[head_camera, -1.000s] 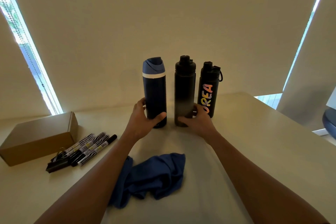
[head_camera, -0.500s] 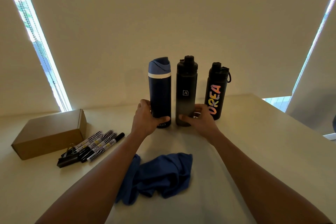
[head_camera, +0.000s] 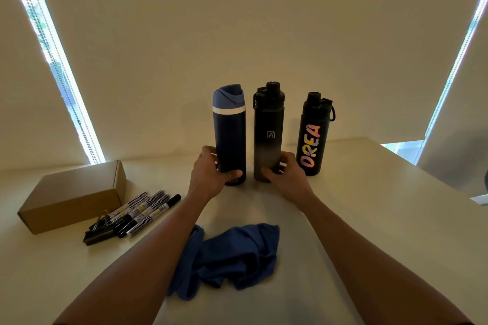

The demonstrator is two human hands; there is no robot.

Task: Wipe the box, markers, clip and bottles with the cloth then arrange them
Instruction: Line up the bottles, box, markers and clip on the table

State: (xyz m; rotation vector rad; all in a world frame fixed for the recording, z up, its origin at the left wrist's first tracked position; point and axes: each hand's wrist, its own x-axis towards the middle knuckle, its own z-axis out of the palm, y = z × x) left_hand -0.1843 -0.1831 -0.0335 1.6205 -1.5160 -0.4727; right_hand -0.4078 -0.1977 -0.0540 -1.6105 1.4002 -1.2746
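Three bottles are stood upright in a row at the back of the desk (head_camera: 369,219). The blue bottle (head_camera: 229,134) is held low down by the left hand (head_camera: 211,177), with the thumb in front and the fingers curled round its far side. The black bottle (head_camera: 268,132) just beside it is held near its bottom by the right hand (head_camera: 286,175) in the same way. The bottle with bright letters (head_camera: 314,134) is stood a little apart on the right and is not touched. It looks as if the two held bottles are being lined up side by side, and a low hold may be used so that they do not tip. The blue cloth (head_camera: 232,256) is left crumpled on the desk near the person, between the two arms, so wiping seems to be over or paused. The brown box (head_camera: 71,190) is set at the left. The markers (head_camera: 142,212) are laid together just beside it, and the black clip (head_camera: 99,233) is placed at their near end, touching them.
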